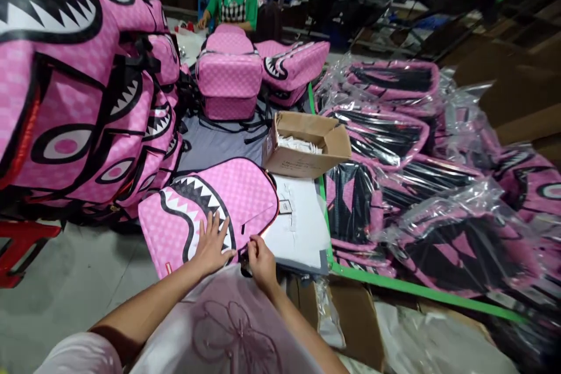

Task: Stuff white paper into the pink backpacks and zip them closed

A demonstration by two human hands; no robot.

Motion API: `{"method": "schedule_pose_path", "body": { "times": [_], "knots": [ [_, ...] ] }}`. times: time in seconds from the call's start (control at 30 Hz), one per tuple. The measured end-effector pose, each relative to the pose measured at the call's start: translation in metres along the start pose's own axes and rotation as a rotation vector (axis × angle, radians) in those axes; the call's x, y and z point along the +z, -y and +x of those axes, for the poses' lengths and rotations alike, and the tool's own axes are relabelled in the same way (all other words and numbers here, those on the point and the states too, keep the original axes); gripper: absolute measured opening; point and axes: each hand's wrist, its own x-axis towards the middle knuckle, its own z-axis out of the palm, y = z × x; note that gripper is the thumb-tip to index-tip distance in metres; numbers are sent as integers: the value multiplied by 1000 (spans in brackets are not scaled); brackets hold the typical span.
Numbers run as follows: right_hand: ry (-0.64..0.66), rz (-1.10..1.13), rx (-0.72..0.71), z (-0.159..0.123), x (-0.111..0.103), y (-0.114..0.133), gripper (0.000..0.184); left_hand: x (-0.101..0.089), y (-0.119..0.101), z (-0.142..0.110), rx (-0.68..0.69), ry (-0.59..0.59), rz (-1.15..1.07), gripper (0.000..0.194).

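A pink checkered backpack (254,193) with a black-and-white shark mouth lies on its back on the table in front of me. My left hand (211,245) rests flat over the shark teeth, fingers spread. At the near right edge of the bag, my right hand (262,260) is closed in a pinch along the zipped seam; the exact bit between its fingertips is hidden. Just beyond the bag, an open cardboard box (302,166) holds small white packets. White paper sheets (302,234) lie under the bag's right side, one bearing a small printed label.
Stacked pink backpacks (65,99) rise high on the left. Two more backpacks (230,79) stand at the back. Plastic-wrapped backpacks (464,245) fill the right, behind a green table edge (421,289). A person in green (249,3) works beyond. A red frame (26,245) stands lower left.
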Motion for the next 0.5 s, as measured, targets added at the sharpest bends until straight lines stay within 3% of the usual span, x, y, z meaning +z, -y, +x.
{"method": "schedule_pose_path", "body": {
  "times": [0.1, 0.2, 0.33, 0.5],
  "knots": [
    [-7, -408, -70, 20, 10, 8, 29, 23, 7, -2, 12, -40, 28, 98],
    [-47, -774, -161, 45, 26, -1, 18, 66, 25, 8, 79, -160, 85, 101],
    [-170, -906, -249, 72, 40, -26, 29, 116, 52, 33, 181, -431, 215, 102],
    [-137, -896, -305, 77, 39, -43, 29, 127, 55, 37, 224, -579, 284, 107]
  ]
}}
